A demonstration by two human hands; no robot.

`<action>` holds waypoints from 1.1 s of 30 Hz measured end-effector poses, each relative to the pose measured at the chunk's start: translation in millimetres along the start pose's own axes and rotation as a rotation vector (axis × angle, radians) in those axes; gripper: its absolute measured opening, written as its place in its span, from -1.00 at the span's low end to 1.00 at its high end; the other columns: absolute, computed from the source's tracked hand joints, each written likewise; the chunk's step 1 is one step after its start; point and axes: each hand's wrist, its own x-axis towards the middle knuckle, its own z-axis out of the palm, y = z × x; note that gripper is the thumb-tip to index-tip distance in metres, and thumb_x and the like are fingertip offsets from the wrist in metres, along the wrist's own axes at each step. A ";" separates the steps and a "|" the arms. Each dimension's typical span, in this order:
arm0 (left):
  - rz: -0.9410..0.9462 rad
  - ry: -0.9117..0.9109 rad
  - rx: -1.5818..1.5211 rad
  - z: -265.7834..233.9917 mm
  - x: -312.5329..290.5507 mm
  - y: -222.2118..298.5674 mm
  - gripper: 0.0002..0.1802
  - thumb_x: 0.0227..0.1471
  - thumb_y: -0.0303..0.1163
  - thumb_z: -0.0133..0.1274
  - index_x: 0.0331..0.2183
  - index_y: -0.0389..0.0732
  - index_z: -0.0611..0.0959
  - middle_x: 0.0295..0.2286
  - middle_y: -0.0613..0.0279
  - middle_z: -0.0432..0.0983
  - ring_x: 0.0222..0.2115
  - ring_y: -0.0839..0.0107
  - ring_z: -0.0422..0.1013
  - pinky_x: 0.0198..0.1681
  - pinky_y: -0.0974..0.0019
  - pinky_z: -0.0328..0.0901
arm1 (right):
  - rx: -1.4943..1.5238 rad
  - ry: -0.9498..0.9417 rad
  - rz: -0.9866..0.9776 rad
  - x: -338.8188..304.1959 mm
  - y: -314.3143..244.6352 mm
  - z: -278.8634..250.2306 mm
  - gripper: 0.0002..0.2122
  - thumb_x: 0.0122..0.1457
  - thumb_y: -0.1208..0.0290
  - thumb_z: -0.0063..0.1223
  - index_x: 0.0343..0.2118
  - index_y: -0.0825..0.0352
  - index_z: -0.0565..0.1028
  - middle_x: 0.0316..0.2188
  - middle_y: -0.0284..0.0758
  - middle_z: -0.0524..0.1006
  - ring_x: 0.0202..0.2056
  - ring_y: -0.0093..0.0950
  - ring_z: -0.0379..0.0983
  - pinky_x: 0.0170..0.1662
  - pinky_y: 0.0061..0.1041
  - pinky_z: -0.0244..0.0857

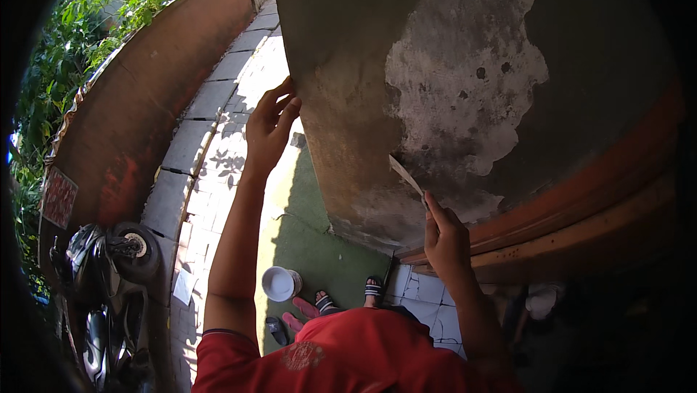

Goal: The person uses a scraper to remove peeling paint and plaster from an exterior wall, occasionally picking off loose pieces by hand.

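My right hand [448,239] is closed around the handle of a scraper [406,174], a putty knife by its look. The pale blade points up and left, its tip at or very near the dark wall [348,139]. Just above the blade is a large whitish patch [454,52] of bare, flaking surface with several small dark pits. My left hand [271,126] is raised at the wall's left corner, thumb and fingers apart, fingertips against the edge. Nothing shows in that hand.
Below stand a white bucket [281,284] and loose sandals [276,330], near my feet on green floor [319,248]. At left a motorcycle [109,306] stands beside a reddish-brown low wall [145,81]. An orange ledge [552,226] runs along the lower right.
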 end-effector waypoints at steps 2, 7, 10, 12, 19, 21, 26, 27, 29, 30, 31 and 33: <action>-0.005 -0.020 0.003 4.4 0.8 0.3 -0.51 0.24 -0.39 0.02 0.15 -0.34 0.40 0.04 0.04 0.43 0.11 0.21 0.37 0.07 0.25 0.37 | -0.007 -0.031 -0.012 5.2 -7.9 8.8 -0.59 0.28 0.47 -0.02 0.20 0.18 0.37 -0.44 -0.21 0.45 -0.44 -0.28 0.52 -0.37 -0.29 0.41; 0.057 -0.033 0.141 -10.5 -8.4 -4.8 -0.47 0.21 -0.31 0.06 0.17 -0.23 0.43 0.06 0.07 0.42 0.13 0.22 0.36 0.02 0.25 0.41 | 0.004 0.019 0.011 -15.2 -1.9 -13.1 -0.62 0.27 0.50 -0.03 0.17 0.29 0.38 -0.44 -0.20 0.48 -0.43 -0.27 0.54 -0.35 -0.31 0.43; 0.026 -0.015 0.160 -4.7 -10.4 -1.4 -0.48 0.21 -0.29 0.05 0.16 -0.23 0.44 0.06 0.06 0.42 0.11 0.22 0.37 0.00 0.26 0.42 | -0.007 -0.016 -0.047 4.9 -8.7 11.7 -0.62 0.27 0.49 -0.03 0.15 0.30 0.39 -0.41 -0.17 0.51 -0.41 -0.23 0.55 -0.34 -0.31 0.44; 0.037 -0.001 0.176 1.3 -6.0 2.3 -0.51 0.23 -0.29 0.03 0.14 -0.24 0.46 0.02 0.05 0.46 0.10 0.24 0.39 -0.02 0.28 0.42 | 0.043 -0.047 -0.085 11.9 -7.7 45.7 -0.64 0.27 0.42 -0.01 0.14 0.26 0.41 -0.37 -0.15 0.54 -0.37 -0.20 0.56 -0.32 -0.27 0.44; 0.055 0.079 0.220 5.5 -35.6 -12.7 -0.72 0.24 -0.39 0.01 -0.08 -0.33 0.58 -0.24 0.07 0.59 -0.25 0.34 0.58 -0.17 0.34 0.43 | 0.407 -0.169 0.142 -9.9 -5.4 -13.7 -0.64 0.33 0.34 -0.07 0.14 0.34 0.35 -0.40 -0.19 0.52 -0.39 -0.40 0.51 -0.32 -0.41 0.37; -0.110 0.044 0.092 16.4 -58.7 -22.4 -0.73 0.26 -0.36 -0.01 -0.12 -0.36 0.58 -0.33 0.08 0.59 -0.33 0.38 0.58 -0.24 0.35 0.44 | 0.588 -0.189 0.213 -17.5 -5.3 -25.4 -0.65 0.36 0.33 -0.10 0.14 0.36 0.31 -0.41 -0.25 0.50 -0.44 -0.51 0.45 -0.36 -0.49 0.32; -0.378 -0.347 -0.297 75.2 -128.3 -23.1 -0.63 0.31 -0.23 -0.06 -0.13 -0.37 0.58 -0.36 0.13 0.57 -0.35 0.39 0.56 -0.25 0.35 0.43 | 0.996 -0.142 0.224 -16.6 -20.3 -16.2 -0.68 0.40 0.34 -0.20 0.11 0.39 0.26 -0.37 -0.33 0.48 -0.50 -0.66 0.33 -0.42 -0.62 0.22; -0.339 -0.398 -0.303 91.3 -139.8 -22.9 -0.62 0.31 -0.21 -0.06 -0.13 -0.37 0.59 -0.35 0.15 0.58 -0.32 0.41 0.55 -0.23 0.36 0.42 | 0.970 -0.133 0.251 -15.6 -28.1 -15.5 -0.69 0.42 0.34 -0.23 0.12 0.39 0.24 -0.38 -0.32 0.49 -0.50 -0.65 0.34 -0.43 -0.62 0.23; -0.300 -0.425 -0.326 117.7 -147.0 -13.9 -0.61 0.30 -0.19 -0.04 -0.14 -0.37 0.60 -0.34 0.17 0.58 -0.28 0.44 0.53 -0.20 0.36 0.41 | 0.976 -0.079 0.210 -16.0 -32.2 -8.5 -0.67 0.40 0.30 -0.21 0.13 0.34 0.23 -0.36 -0.33 0.50 -0.52 -0.65 0.36 -0.48 -0.65 0.19; -0.302 -0.399 -0.341 126.8 -150.9 -1.9 -0.61 0.29 -0.19 -0.03 -0.15 -0.36 0.61 -0.34 0.19 0.58 -0.28 0.46 0.52 -0.19 0.37 0.40 | 0.977 -0.053 0.194 -17.6 -31.4 -4.7 -0.66 0.40 0.27 -0.19 0.13 0.32 0.22 -0.35 -0.33 0.51 -0.52 -0.65 0.37 -0.51 -0.66 0.16; -0.304 -0.371 -0.356 131.1 -153.0 4.1 -0.61 0.29 -0.18 -0.01 -0.16 -0.36 0.61 -0.34 0.20 0.58 -0.27 0.48 0.51 -0.18 0.37 0.39 | 0.991 -0.048 0.209 -18.7 -29.5 -0.3 -0.67 0.39 0.25 -0.17 0.09 0.32 0.22 -0.33 -0.31 0.52 -0.53 -0.63 0.38 -0.51 -0.66 0.18; -0.373 -0.385 -0.400 132.2 -154.4 2.6 -0.61 0.27 -0.17 0.01 -0.15 -0.35 0.62 -0.34 0.22 0.58 -0.28 0.50 0.49 -0.16 0.38 0.37 | 1.045 -0.006 0.301 -21.9 -41.0 2.4 -0.75 0.40 0.33 -0.20 0.03 0.35 0.24 -0.36 -0.34 0.51 -0.53 -0.66 0.36 -0.50 -0.65 0.19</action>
